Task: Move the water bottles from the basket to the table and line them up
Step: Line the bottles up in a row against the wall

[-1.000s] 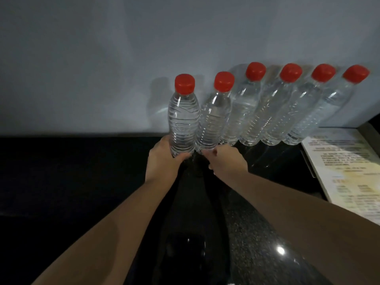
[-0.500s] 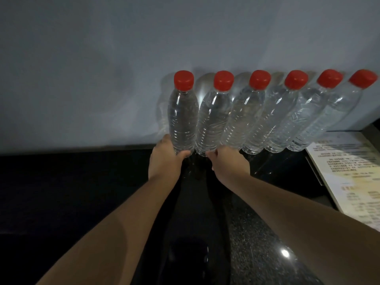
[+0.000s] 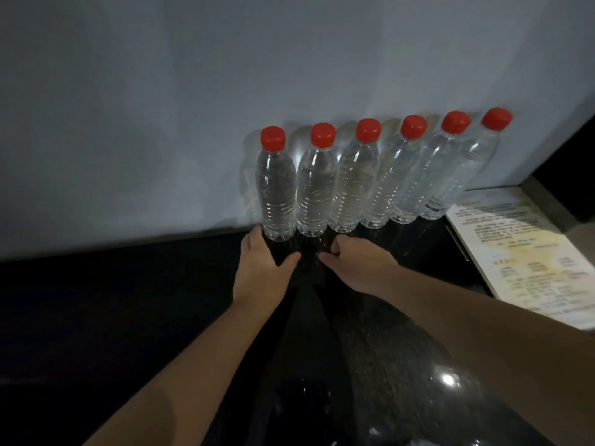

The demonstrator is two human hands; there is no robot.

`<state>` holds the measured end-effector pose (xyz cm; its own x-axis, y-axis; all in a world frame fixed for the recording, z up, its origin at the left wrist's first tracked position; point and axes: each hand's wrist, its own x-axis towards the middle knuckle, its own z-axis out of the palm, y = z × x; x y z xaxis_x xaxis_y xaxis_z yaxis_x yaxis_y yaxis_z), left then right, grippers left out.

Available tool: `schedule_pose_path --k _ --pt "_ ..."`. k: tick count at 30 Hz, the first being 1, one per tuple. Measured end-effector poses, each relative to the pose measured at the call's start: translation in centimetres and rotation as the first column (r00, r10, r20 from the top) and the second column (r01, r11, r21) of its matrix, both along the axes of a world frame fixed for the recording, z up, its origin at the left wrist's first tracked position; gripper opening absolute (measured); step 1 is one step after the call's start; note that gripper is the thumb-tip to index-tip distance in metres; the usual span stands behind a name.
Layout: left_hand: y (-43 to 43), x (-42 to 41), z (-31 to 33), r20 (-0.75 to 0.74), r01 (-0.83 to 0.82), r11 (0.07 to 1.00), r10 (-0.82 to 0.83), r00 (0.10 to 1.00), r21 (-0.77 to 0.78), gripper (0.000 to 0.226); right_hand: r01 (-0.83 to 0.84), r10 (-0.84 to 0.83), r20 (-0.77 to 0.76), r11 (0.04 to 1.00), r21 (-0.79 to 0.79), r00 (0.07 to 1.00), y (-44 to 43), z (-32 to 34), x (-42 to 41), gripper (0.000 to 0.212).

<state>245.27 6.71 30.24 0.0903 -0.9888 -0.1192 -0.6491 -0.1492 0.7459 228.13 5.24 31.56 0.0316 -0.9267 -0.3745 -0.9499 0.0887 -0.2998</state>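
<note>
The person shows as two arms only, bare along all that is in view. The left forearm (image 3: 193,371) is slender and narrows evenly to the wrist, with a soft shadow along its lower side. The right forearm (image 3: 483,326) looks broader, being nearer the lens. The left grip (image 3: 262,268) has a flat, smooth back and a short rounded thumb; the right grip (image 3: 357,267) shows its knuckles as a low ridge. Nails and finer detail are lost in the dim light — too blurred to tell.
</note>
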Motion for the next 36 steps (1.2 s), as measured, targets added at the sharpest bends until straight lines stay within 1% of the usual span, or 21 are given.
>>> schedule_pose_path --k 3,5,9,11,13,16,18,20,23,25,27,29,31,36 --pt "3.9 -0.1 2.8 -0.065 0.087 0.996 -0.085 0.994 0.017 0.074 -0.076 0.075 0.023 0.997 0.027 0.997 2.9 2.7 -1.3 0.043" --pt "6.6 -0.2 4.9 -0.102 0.115 0.993 -0.112 0.989 0.023 0.072 -0.102 0.100 0.052 0.994 0.038 0.994 5.0 4.7 -2.1 0.047" --pt "12.1 -0.1 8.6 -0.199 0.104 0.993 -0.092 0.976 0.047 0.062 -0.124 0.108 0.120 0.983 0.134 0.987 9.4 9.3 -3.2 0.055" --pt "15.3 -0.5 10.0 -0.256 0.112 0.992 -0.093 0.962 0.061 0.057 -0.160 0.139 0.138 0.974 0.159 0.981 11.8 11.6 -3.5 0.058" --pt "18.5 -1.3 11.1 -0.322 0.133 0.989 -0.107 0.941 0.060 0.053 -0.199 0.176 0.149 0.968 0.156 0.973 14.4 13.7 -3.9 0.058" --pt "23.0 -2.6 12.4 -0.375 0.161 0.986 -0.139 0.917 0.029 0.049 -0.231 0.209 0.189 0.967 0.105 0.959 18.7 16.1 -4.8 0.057" --pt "25.4 -3.4 12.7 -0.413 0.152 0.988 -0.124 0.902 0.034 0.049 -0.231 0.203 0.231 0.968 0.098 0.951 21.4 17.2 -5.5 0.057" --pt "27.2 -4.2 12.9 -0.446 0.125 0.990 -0.082 0.891 0.068 0.046 -0.225 0.189 0.244 0.966 0.129 0.951 23.6 17.8 -6.2 0.057" --pt "28.5 -5.5 12.8 -0.447 0.067 0.993 -0.018 0.894 0.095 0.039 -0.218 0.172 0.261 0.963 0.159 0.950 25.4 17.8 -7.0 0.055" --pt "28.9 -6.2 12.8 -0.418 0.044 0.993 0.005 0.908 0.109 0.033 -0.190 0.144 0.284 0.971 0.142 0.948 25.8 17.5 -7.3 0.052" --pt "29.2 -6.6 12.6 -0.396 0.026 0.995 0.014 0.918 0.097 0.031 -0.152 0.117 0.285 0.983 0.103 0.951 26.1 16.8 -7.5 0.041" --pt "29.4 -6.7 12.3 -0.395 0.054 0.994 -0.012 0.919 0.095 0.035 -0.114 0.098 0.261 0.992 0.048 0.960 26.3 15.8 -7.5 0.030" --pt "29.6 -6.9 12.0 -0.395 0.080 0.993 -0.038 0.918 0.091 0.035 -0.082 0.084 0.253 0.996 -0.016 0.964 26.5 14.8 -7.4 0.024" --pt "29.7 -6.5 11.4 -0.386 -0.036 0.999 0.048 0.921 0.038 0.027 0.012 0.033 0.287 0.988 -0.154 0.957 26.9 14.3 -6.6 0.017"
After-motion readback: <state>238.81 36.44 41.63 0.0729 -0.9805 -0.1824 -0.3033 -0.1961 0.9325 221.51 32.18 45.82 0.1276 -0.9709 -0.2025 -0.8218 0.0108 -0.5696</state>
